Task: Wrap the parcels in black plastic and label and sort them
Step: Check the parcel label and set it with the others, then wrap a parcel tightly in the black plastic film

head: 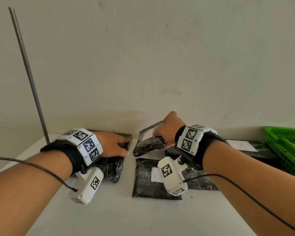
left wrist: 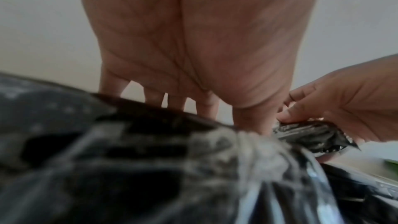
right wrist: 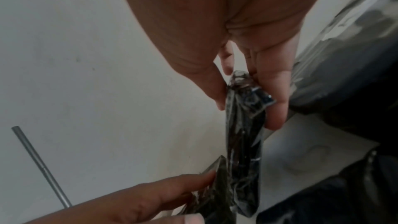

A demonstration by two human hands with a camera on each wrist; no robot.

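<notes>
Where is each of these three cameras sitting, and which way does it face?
Head: worn on the head, looking forward and down at the table; both forearms, the left hand and right hand show.
Left wrist: under the left wrist, looking along the palm at a blurred black parcel.
Right wrist: under the right wrist, looking along the palm at the small black packet in its grip.
Shared: all three show that packet.
</notes>
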